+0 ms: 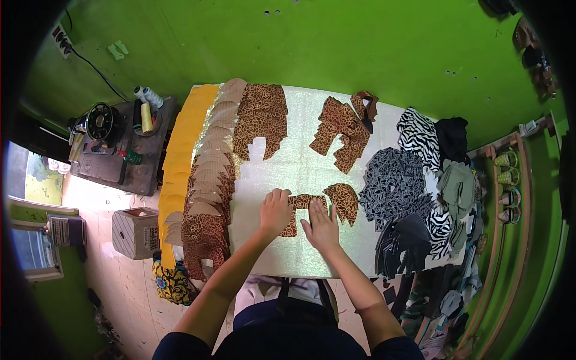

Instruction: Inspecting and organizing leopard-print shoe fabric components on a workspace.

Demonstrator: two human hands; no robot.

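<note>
A leopard-print cut fabric piece (pixel 302 202) lies on the pale shiny table covering in front of me. My left hand (pixel 275 213) is at its left end, fingers bent and drawn together on the edge; their tips are partly hidden. Flat on its right part rests my right hand (pixel 323 228), fingers stretched out and pointing away from me. Just beyond that hand is a second, curved leopard-print piece (pixel 343 203). At the back of the table lie more leopard-print cuttings (pixel 341 127).
Overlapping brown-backed leopard-print pieces (pixel 208 174) and yellow sheets (pixel 180 162) line the table's left side. Grey-black patterned cuttings (pixel 396 186), zebra-print fabric (pixel 419 135) and black pieces (pixel 403 243) pile up on the right. A dark side table (pixel 114 159) with thread cones stands left, near a carton (pixel 135 234).
</note>
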